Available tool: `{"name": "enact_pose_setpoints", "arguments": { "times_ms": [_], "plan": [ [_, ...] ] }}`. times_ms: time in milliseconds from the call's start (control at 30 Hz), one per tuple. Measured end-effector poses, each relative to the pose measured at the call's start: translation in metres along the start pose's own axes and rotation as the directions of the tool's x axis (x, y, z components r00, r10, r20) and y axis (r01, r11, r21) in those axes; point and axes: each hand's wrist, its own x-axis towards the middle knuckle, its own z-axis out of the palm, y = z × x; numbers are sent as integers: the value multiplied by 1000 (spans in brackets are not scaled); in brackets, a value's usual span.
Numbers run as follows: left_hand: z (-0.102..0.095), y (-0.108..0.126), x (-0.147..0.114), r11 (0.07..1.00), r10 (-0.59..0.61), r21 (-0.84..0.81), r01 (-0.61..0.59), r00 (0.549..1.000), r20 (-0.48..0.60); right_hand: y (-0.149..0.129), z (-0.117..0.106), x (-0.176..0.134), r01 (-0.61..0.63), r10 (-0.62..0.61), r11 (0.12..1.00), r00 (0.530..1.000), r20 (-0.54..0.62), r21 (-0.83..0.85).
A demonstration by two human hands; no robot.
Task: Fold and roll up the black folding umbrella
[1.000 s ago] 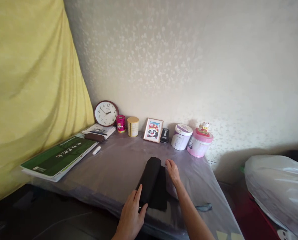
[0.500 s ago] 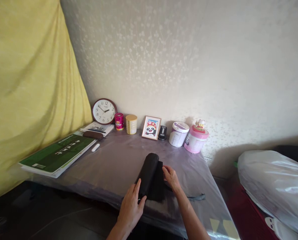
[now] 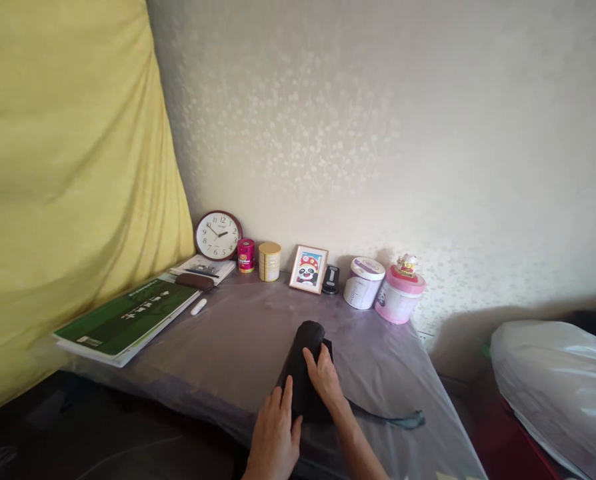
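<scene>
1. Black roll (image 3: pixel 297 363): one, lying on plastic-covered table (image 3: pixel 223 340), far end toward picture frame (image 3: pixel 309 269).
2. Left hand (image 3: pixel 275 430): at roll's near end, thumb apart from fingers; grip cannot be told.
3. Right hand (image 3: pixel 326 381): on roll's right side, thumb and fingers apart; clamped or resting, cannot tell.
4. Dark strap (image 3: pixel 409 421): right of roll.

Head-worn view, facing forward and down across table (image 3: pixel 228 340) toward wall (image 3: pixel 378 100).

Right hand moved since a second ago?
Yes: the right hand has moved left, onto the black roll, judged against the picture frame.
</scene>
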Motion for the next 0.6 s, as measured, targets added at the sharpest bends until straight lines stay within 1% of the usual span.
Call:
{"name": "enact_pose_setpoints", "arguments": {
  "times_ms": [67,167,233,300,367,433,467,500,567,600],
  "plan": [
    [7,2,0,999,9,38,-8,1000,-16,-7,9,0,-36,36,999,999,-14,-27],
    [16,2,1,998,21,64,-20,1000,-18,-20,15,3,-110,108,988,994,-28,-111],
    [18,2,3,998,-1,65,1,1000,2,-28,16,5,-126,123,974,992,-23,-187],
    [16,-1,6,999,-26,34,24,999,46,-35,15,5,-117,120,958,993,-8,-263],
    [11,-6,8,998,-19,-52,25,992,124,-40,14,5,-110,122,939,992,16,-325],
    [4,-13,8,980,23,-199,19,977,210,-43,13,4,-119,139,928,990,31,-354],
    [0,-17,6,958,33,-284,35,972,231,-44,12,4,-125,148,923,988,34,-363],
    [-4,-20,4,926,17,-369,76,970,241,-44,12,5,-131,155,920,987,36,-369],
    [-13,-24,-4,817,-93,-537,211,967,239,-44,13,5,-138,160,921,987,31,-365],
    [-18,-23,-9,725,-138,-614,311,939,314,-43,14,5,-140,158,926,987,24,-351]
  ]
}}
